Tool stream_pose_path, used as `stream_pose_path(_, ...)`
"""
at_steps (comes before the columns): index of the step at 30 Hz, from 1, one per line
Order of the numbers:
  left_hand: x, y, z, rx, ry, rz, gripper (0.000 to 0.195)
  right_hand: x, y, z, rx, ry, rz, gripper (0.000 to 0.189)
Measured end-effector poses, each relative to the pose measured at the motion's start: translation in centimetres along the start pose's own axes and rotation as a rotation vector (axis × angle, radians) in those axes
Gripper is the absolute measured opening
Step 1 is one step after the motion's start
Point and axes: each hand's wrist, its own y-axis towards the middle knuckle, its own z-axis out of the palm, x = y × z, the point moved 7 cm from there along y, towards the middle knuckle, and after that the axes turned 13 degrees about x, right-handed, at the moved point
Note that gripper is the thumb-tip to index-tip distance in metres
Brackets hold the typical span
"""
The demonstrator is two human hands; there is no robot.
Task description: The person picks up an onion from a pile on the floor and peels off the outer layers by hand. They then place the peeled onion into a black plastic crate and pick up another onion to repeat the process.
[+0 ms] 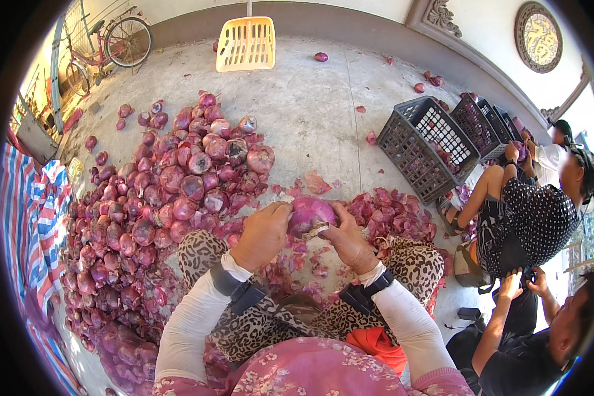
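A large red onion (311,216) is held between my two hands, over my lap. My left hand (264,235) grips its left side, thumb and fingertips pressed against it. On the other side, my right hand (347,239) has its fingers on the onion and its thumb at a strip of dry, pale onion skin (317,230) below. A big heap of red onions (173,183) with their skins on spreads over the floor to my left. Loose onion skins (393,213) form a pile beyond my right knee, with more scraps between my legs.
Black plastic crates (428,148) stand at the right, the nearest holding some onions. Several people sit along the right side. A yellow slotted plastic scoop (246,44) is at the far wall, a bicycle (101,49) at the far left. Striped sheeting (34,222) borders the heap.
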Motion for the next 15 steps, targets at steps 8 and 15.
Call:
stream_pose_path(8, 0.1, 0.6, 0.9, 0.034, 0.12, -0.027, 0.006, -2.2, 0.0, -0.3, -0.06, 0.198, 0.079, 0.057)
stream_pose_path(15, -0.2, 0.6, 1.5, 0.106, 0.107, 0.02, 0.006, -5.2, -0.3, 0.3, 0.146, 0.637, 0.354, 0.048)
